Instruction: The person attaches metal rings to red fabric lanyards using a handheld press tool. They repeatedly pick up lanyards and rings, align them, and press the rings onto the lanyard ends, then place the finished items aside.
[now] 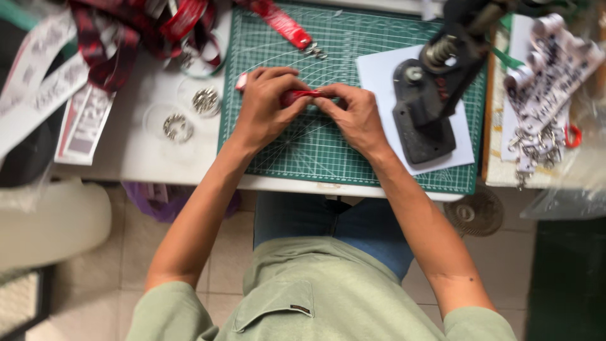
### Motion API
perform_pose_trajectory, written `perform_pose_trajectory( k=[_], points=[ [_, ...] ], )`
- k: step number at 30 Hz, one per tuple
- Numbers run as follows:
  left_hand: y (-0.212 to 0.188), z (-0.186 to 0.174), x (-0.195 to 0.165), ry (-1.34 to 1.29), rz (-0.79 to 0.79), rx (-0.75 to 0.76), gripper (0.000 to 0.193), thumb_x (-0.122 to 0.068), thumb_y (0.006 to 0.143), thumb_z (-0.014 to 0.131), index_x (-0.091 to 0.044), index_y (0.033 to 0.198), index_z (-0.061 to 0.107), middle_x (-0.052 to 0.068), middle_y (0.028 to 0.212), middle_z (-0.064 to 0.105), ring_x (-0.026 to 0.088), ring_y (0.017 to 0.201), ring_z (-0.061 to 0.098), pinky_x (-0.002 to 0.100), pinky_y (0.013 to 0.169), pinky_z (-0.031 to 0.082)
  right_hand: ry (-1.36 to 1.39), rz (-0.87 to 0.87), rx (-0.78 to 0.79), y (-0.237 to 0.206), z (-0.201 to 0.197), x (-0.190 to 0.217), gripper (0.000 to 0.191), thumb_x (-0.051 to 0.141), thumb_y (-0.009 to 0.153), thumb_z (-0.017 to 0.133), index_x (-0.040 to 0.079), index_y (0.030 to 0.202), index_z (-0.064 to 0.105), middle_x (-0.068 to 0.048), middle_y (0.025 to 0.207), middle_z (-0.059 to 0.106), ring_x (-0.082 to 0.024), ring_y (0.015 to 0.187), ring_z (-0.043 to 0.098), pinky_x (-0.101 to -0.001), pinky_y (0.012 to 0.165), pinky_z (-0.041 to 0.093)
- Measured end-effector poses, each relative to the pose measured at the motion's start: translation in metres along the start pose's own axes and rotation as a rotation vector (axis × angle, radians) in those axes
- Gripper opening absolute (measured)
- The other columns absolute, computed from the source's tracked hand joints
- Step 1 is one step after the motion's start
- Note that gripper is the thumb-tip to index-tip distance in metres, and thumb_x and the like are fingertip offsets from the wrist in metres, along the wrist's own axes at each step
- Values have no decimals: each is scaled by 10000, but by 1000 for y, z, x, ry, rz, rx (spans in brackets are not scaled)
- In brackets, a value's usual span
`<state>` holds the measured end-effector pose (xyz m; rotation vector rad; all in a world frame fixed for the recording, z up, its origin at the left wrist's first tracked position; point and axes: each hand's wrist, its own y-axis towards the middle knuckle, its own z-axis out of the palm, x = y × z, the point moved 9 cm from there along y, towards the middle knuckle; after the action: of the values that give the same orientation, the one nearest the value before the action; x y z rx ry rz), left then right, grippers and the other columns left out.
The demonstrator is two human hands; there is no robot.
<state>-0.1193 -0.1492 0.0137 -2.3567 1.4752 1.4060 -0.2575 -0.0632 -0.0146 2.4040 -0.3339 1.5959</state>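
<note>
Both hands are working at the centre of the green cutting mat [315,158]: left hand [268,107] and right hand [356,117] are each pinching the red lanyard strap [300,96] between them. Black press tool [429,101] is standing right.

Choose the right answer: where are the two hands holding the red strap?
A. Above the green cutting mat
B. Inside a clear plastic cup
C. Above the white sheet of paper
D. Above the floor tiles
A: the left hand and the right hand pinch the red strap between them over the green cutting mat, left of the white sheet of paper.
</note>
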Motion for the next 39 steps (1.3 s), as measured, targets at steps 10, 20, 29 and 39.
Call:
perform_pose_trajectory(
  k=[10,20,29,39],
  points=[
    [4,-5,7,90,-7,49,203,-189,868,847,-120,1052,797,103,1110,764,275,1216,647,496,1086,363,-61,-23,-47,3,9,4,208,152,957,708,63,1136,766,-91,972,806,-144,823,780,-262,709,593],
    [-21,-22,51,224,30,81,153,-179,1018,796,-83,1135,773,128,1157,733,290,1247,651,399,1075,498,-194,-333,-228,9,46,18,225,295,1035,600,164,1190,697,-127,1311,749,-256,969,753,-363,838,618],
    [-15,-12,43,316,169,148,135,-140,1024,745,-43,1089,676,141,1102,698,325,1084,657,411,962,496,-151,-19,-162,16,51,-6,365,367,1002,624,221,1334,666,-125,854,749,-255,813,781,-393,713,616],
    [-7,10,4,381,184,26,275,-138,890,776,-64,1081,591,162,1103,622,367,1094,587,499,953,417,79,-144,-99,2,20,3,255,237,1036,642,86,1232,706,-104,992,770,-165,836,747,-320,744,591]
  ],
)
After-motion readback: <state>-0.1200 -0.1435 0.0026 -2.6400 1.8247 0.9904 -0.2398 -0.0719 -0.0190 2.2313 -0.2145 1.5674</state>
